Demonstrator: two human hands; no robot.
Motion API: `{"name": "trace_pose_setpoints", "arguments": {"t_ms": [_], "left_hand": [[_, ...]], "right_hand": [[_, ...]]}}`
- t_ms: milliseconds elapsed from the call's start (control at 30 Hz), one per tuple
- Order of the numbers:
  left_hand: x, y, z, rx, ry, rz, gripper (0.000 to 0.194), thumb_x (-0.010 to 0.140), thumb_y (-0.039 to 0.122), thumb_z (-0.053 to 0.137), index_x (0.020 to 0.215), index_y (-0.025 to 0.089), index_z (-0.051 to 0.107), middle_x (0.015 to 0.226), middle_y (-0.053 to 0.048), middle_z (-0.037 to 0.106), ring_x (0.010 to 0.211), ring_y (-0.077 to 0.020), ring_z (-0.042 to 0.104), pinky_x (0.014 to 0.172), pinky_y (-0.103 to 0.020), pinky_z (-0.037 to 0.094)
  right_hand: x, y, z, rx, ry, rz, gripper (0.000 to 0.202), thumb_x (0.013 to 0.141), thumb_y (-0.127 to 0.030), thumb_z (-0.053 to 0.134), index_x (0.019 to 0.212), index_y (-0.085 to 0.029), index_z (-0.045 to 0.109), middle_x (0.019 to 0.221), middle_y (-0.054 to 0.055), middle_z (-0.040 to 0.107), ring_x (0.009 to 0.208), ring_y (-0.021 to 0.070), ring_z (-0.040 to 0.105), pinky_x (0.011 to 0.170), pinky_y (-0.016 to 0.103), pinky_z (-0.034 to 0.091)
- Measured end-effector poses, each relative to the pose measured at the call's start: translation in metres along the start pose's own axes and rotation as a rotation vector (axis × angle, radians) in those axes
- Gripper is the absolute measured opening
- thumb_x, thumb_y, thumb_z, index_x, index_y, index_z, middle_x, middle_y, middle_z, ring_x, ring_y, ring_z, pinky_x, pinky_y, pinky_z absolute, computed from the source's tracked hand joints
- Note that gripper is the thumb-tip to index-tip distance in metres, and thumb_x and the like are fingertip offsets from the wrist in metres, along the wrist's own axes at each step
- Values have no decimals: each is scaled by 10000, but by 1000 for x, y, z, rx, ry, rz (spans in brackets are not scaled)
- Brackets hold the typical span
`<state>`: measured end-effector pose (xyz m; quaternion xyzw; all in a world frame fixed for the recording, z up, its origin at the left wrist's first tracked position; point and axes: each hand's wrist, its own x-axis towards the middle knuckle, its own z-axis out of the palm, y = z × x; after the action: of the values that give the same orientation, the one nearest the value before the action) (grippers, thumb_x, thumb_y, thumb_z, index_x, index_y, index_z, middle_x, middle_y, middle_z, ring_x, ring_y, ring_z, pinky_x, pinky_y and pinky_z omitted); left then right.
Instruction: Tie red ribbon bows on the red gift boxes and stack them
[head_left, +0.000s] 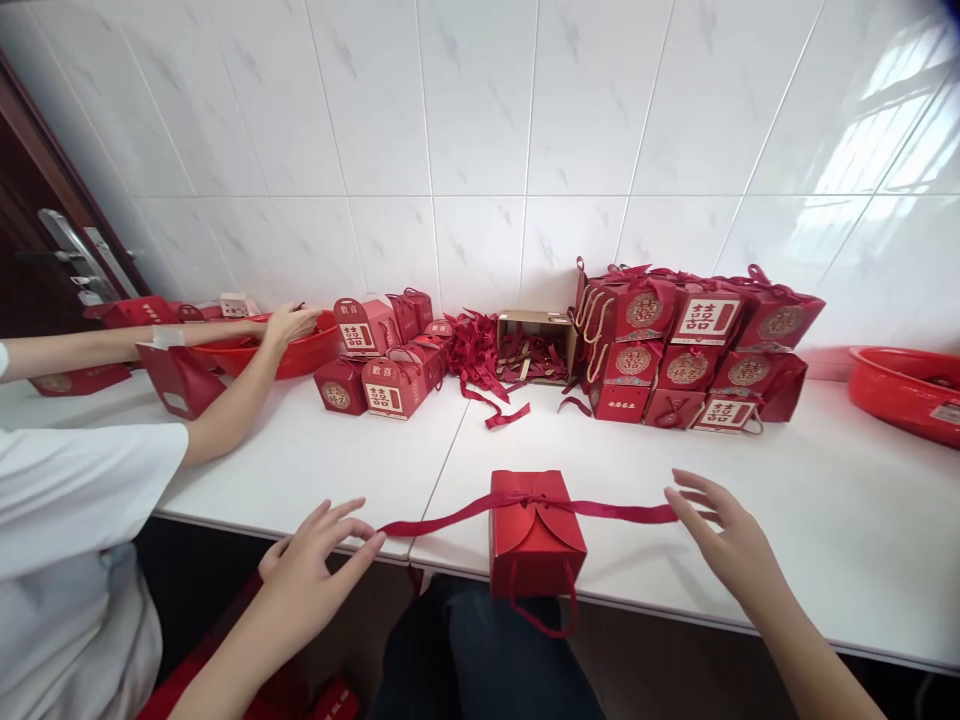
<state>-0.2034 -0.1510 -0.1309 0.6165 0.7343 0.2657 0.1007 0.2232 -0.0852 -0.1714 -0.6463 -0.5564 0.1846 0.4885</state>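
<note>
A small red gift box [538, 540] stands at the table's front edge, its curved top flaps folded together and a cord handle hanging down the front. A dark red ribbon [626, 512] is knotted over its top, with the two tails stretched out sideways. My left hand [319, 560] pinches the left tail's end between thumb and finger, the other fingers loosely spread. At the right tail's end is my right hand [724, 540], its fingertips closed on the ribbon. Neither hand touches the box itself.
Stacked red boxes [686, 365] stand at the back right, more boxes [394, 385] left of centre. Loose ribbons [480, 350] lie beside a cardboard box [536, 318]. A red basin [900, 390] sits far right. At left, a co-worker's arm [244, 400] reaches over another red basin [311, 350].
</note>
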Motion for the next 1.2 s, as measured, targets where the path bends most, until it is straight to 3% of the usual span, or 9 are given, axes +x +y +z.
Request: {"name": "trace_pose_setpoints", "arguments": {"t_ms": [100,333,500,600,800,967,1033,1133,1200], "left_hand": [[7,32,11,-191,29,112,239,794,471,544,746,252,626,1263,-70,599,1283,-326,429,1045,-496,321],[16,107,53,-684,-177,217,173,802,337,578,920,219,529,1039,-44,570,1015,-205,568,943,-365,436],[16,115,68,-779,-197,107,217,751,316,625,857,218,463,957,-26,504,942,-188,528,789,-307,467],[17,111,68,-775,-253,86,236,760,364,614,822,221,436,838,14,483,796,-155,510,706,-275,439],[25,101,54,-626,-354,189,387,801,505,547,610,203,399,596,48,387,575,-123,394,567,-247,330],[41,88,35,-504,-389,89,267,816,442,487,745,199,574,508,56,455,462,-112,367,480,-230,279],[48,84,28,-480,-571,58,227,771,394,529,791,191,628,490,43,515,438,-106,375,464,-221,266],[53,83,21,-568,-933,102,207,704,321,599,810,181,709,455,29,539,411,-90,361,447,-216,232],[51,87,21,-701,-1037,123,239,700,314,636,864,176,742,464,18,553,384,-71,326,428,-220,201]], "right_hand": [[0,-21,13,17,17,-115,412,786,-535,565,1024,-207,640,1071,105,658,957,274,634,841,431,506],[-19,-69,57,266,-522,-178,319,881,-507,487,925,-200,563,905,54,633,872,189,610,788,324,494],[-26,-75,74,422,-591,-54,341,844,-520,545,763,-203,449,654,-39,466,549,100,444,470,222,376],[-26,-74,77,483,-616,11,370,828,-537,558,755,-209,403,627,-65,404,491,75,355,429,207,284],[-14,-70,55,470,-544,-115,348,816,-448,600,716,-223,354,582,-70,394,533,99,369,510,227,318],[-13,-71,28,123,-629,-357,334,865,-273,409,547,-192,469,673,36,549,596,148,485,554,284,389],[-18,-71,29,-37,-565,-413,337,843,-235,429,516,-193,501,709,50,584,572,150,502,527,289,403],[-26,-72,40,-133,-276,-461,278,818,-266,520,556,-199,584,720,61,604,497,137,480,480,295,413],[-29,-76,48,-71,-97,-495,234,807,-286,562,599,-198,626,731,67,614,497,136,489,474,291,422]]}}
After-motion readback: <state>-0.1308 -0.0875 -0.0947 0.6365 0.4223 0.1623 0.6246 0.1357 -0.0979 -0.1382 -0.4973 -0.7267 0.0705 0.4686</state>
